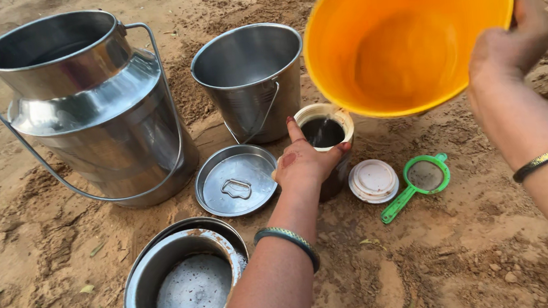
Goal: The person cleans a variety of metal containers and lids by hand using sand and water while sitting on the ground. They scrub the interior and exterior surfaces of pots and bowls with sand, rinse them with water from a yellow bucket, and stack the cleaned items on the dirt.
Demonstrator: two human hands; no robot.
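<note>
Orange bucket [409, 36], gripped by your right hand [509, 47], tips liquid toward seven o'clock into the jar [325, 136]; your left hand [304, 161] clasps it steady.

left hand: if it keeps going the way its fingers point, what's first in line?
The left hand already grips the jar, index finger pointing up-frame. Straight on, it would probably meet the steel bucket just past the jar. Depth is unclear; the tilted orange tub looks higher, off to the right.
</note>
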